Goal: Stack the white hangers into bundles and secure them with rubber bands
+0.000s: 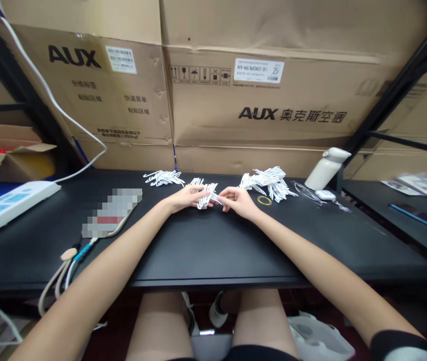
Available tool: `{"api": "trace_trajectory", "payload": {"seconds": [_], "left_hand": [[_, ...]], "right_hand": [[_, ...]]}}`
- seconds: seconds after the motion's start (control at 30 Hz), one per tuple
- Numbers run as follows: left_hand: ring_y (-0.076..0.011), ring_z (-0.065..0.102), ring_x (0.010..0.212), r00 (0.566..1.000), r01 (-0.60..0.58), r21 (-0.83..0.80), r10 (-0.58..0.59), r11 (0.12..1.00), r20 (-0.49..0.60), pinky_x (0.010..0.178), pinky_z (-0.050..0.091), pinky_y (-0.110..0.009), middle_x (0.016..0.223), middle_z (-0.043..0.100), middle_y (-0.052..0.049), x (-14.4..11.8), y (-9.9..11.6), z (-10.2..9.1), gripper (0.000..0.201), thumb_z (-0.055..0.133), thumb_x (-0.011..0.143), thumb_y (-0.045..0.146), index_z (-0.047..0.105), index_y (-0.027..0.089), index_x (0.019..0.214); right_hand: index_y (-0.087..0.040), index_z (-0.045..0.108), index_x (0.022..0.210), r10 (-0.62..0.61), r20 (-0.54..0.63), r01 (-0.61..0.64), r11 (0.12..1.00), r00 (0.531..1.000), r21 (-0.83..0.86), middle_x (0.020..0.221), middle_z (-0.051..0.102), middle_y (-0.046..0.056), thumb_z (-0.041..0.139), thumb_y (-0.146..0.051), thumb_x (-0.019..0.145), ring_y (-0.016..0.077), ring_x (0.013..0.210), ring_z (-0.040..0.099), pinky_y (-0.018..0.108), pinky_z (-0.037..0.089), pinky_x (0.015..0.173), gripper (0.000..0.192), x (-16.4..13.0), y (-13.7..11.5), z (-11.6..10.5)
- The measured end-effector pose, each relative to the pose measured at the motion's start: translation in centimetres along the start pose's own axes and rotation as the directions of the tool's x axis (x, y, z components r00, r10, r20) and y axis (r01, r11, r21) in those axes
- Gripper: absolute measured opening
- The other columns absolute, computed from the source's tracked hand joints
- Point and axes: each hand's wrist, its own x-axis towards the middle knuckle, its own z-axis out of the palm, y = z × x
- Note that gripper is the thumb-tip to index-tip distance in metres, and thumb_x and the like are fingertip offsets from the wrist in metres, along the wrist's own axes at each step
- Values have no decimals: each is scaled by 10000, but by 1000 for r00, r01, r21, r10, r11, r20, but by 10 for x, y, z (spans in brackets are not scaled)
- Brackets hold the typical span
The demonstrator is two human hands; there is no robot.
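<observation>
1. Head view: my left hand (186,197) and right hand (238,200) meet near the tabletop's (205,250) far edge, mid-width, both pinched shut on one small bundle of white plastic pieces (206,195) lying on the surface between them
2. Flat pile of the same white pieces (163,177) sits beyond my left hand at the far edge; bigger heap (268,181) just beyond my right
3. Yellow rubber band (264,200) lies just right of my right hand, apart from it
4. White bottle (326,168) tipped over near the far right corner; power strip (6,206) at the left edge
</observation>
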Motion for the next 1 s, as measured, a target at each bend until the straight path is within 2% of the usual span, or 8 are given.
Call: {"api": "trace_trajectory", "payload": {"seconds": [0.13, 0.3, 0.43, 0.57, 0.77, 0.87, 1.0], "left_hand": [[-230, 674, 946, 999, 21, -95, -24, 995, -23, 790, 541, -315, 1021, 704, -126, 1, -1, 1, 409, 688, 751, 464, 655, 155, 1016], [-212, 689, 884, 999, 22, -95, -27, 995, -46, 649, 541, -245, 980, 712, -116, 2, -1, 3, 392, 653, 781, 473, 651, 161, 1020], [-163, 683, 684, 997, 44, -26, -45, 999, -59, 552, 518, -218, 898, 725, -125, 4, 0, 6, 461, 591, 796, 551, 651, 153, 1020], [-126, 623, 531, 996, 52, 26, -50, 998, -68, 509, 517, -242, 863, 722, -137, 7, -2, 8, 542, 531, 797, 618, 662, 125, 980], [-149, 633, 573, 998, -32, 78, 36, 996, -58, 449, 480, -221, 798, 712, -129, 9, -3, 11, 542, 526, 802, 611, 673, 110, 944], [-170, 655, 637, 996, -64, 76, 68, 995, -50, 457, 486, -218, 789, 711, -120, 8, 0, 14, 489, 562, 799, 574, 666, 115, 932], [-226, 680, 743, 996, -87, 60, 88, 994, -12, 515, 523, -261, 796, 714, -134, 5, 4, 15, 458, 588, 791, 554, 652, 118, 914]], "right_hand": [[-135, 604, 748, 3, -11, -3, 999, 1000, 39, 528, 607, 1, 712, -477, 682, 117, 445, 570, 258, 503, 475, 365, -1, -3, 2], [-136, 600, 735, 88, -31, -82, 983, 996, 164, 528, 617, 0, 752, -456, 638, 107, 415, 548, 256, 500, 447, 367, -1, -5, 10], [-138, 610, 721, 153, -45, -138, 962, 987, 236, 582, 652, 18, 774, -458, 603, 93, 402, 533, 252, 506, 438, 379, -1, -6, 13], [-135, 623, 698, 137, -66, -120, 968, 988, 220, 535, 635, 11, 786, -457, 585, 98, 395, 541, 238, 499, 419, 378, -1, -6, 12], [-134, 645, 724, 199, -44, -180, 945, 979, 273, 601, 676, 32, 801, -454, 563, 99, 430, 558, 238, 509, 441, 391, -2, -6, 13], [-132, 670, 752, 255, 17, -248, 917, 967, 313, 637, 675, 31, 800, -428, 583, 84, 457, 541, 212, 477, 435, 365, -4, -8, 13], [-127, 683, 743, 259, 133, -289, 898, 957, 331, 678, 662, 25, 776, -416, 627, 65, 476, 516, 181, 404, 410, 325, -5, -10, 12]]}}
